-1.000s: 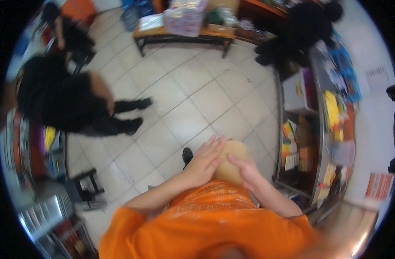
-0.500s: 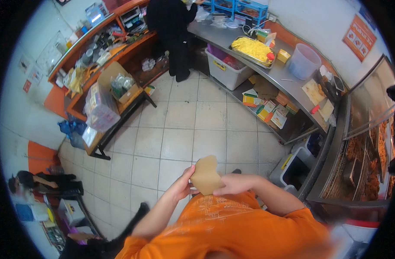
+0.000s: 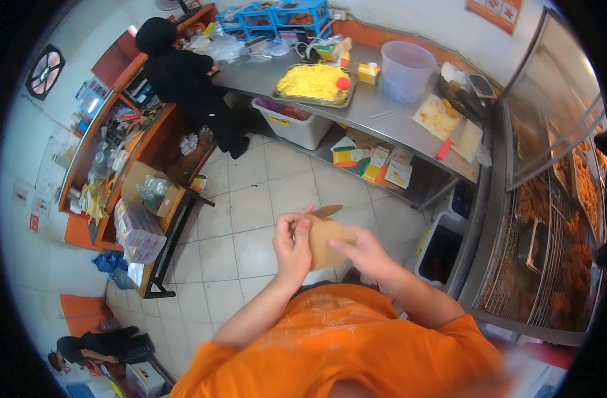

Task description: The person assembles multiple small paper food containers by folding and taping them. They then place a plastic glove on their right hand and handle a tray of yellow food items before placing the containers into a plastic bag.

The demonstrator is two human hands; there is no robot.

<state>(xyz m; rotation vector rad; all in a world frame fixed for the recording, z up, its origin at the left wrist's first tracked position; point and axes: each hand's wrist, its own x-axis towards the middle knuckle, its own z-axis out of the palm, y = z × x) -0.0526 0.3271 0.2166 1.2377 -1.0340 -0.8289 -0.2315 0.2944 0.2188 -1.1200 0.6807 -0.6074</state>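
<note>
In front of my orange shirt, both hands hold a folding piece of brown kraft card, perhaps a small food box or sleeve. My left hand grips its left edge, the thumb lying along the near face and the other fingers curled at the back. My right hand pinches the right side, its thumb pressed on the face. A darker brown flap sticks up at the top, behind the left fingertips. What the fingers do behind the card is hidden.
A steel counter carries a tray of yellow food, a clear plastic tub and a red-handled knife. At right stands a display case with fried food. One co-worker stands far left; another person is lower left.
The view has turned toward the right. The card has risen slightly and its flap now stands apart at the top. My left thumb has come onto its face.
</note>
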